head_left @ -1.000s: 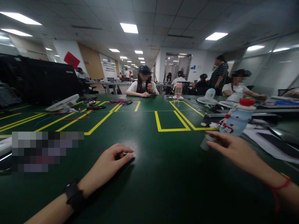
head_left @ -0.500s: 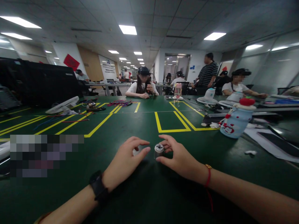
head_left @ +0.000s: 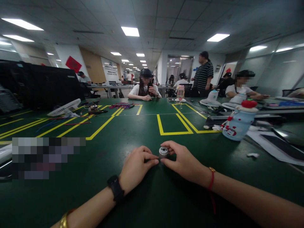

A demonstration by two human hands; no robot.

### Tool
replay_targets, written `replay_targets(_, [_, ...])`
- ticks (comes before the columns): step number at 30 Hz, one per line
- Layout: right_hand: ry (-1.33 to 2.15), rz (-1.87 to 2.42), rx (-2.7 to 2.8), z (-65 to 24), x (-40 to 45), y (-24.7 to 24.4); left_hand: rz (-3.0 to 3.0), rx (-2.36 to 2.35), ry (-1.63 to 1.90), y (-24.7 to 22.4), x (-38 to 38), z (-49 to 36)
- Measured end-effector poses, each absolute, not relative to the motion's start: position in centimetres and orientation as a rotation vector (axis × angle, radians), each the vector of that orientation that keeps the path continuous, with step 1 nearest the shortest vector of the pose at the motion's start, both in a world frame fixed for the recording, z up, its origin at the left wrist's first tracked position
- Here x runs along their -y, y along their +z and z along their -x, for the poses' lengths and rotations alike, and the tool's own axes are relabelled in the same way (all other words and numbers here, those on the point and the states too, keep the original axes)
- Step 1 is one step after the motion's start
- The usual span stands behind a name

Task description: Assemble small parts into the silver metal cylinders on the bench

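A small silver cylinder that looks like a motor (head_left: 163, 153) stands upright on the green table (head_left: 142, 205), its round end with dark holes facing up. My right hand (head_left: 182, 157) curls around it from the right, index finger at the top edge and thumb at the near side. Close by on the left, my left hand (head_left: 137, 167) has thumb and index fingertip pinched together beside the motor's lower part. Whatever sits between those left fingertips is too small or hidden to make out.
A light blue bottle (head_left: 240, 123) with a red lid stands at the right, near papers and a dark phone-like slab (head_left: 283, 147). Further off are white fans (head_left: 210, 98) and a bundle of coloured wires (head_left: 122, 105). A person (head_left: 144, 85) sits across the table.
My left hand has moved right towards the motor, and its spread thumb and index finger have closed into a pinch. My right fingers have drawn in around the motor, which shifted slightly right.
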State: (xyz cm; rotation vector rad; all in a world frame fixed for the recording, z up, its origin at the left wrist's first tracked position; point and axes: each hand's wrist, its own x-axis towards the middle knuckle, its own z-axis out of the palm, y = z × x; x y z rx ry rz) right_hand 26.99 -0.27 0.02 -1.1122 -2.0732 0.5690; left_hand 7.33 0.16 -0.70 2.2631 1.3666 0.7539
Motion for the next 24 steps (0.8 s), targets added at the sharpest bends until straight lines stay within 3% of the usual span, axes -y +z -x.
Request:
replay_targets(5, [0.439,1.210,1.980,-29.7,0.4,0.4,-2.224,-1.380,0.738,-0.4,-0.1,-6.5])
replay_targets(11, [-0.039,1.684,1.801,-41.5,1.3,0.2,-2.004,-1.497,0.734,0.4,0.3,-0.8])
replay_targets(16, [-0.131,1.928,1.737,-48.8,2.2,-1.3,-1.985,-1.461,0.713,-0.3,0.3,0.8])
replay_targets(22, [-0.604,1.761,1.786,-46.0,1.9,-1.1,-1.963,-1.471,0.719,-0.5,0.3,0.2])
replay_targets(24, [-0.560,1.638,1.958,-41.9,1.8,-0.6,-1.973,-1.476,0.723,-0.4,0.5,0.2])
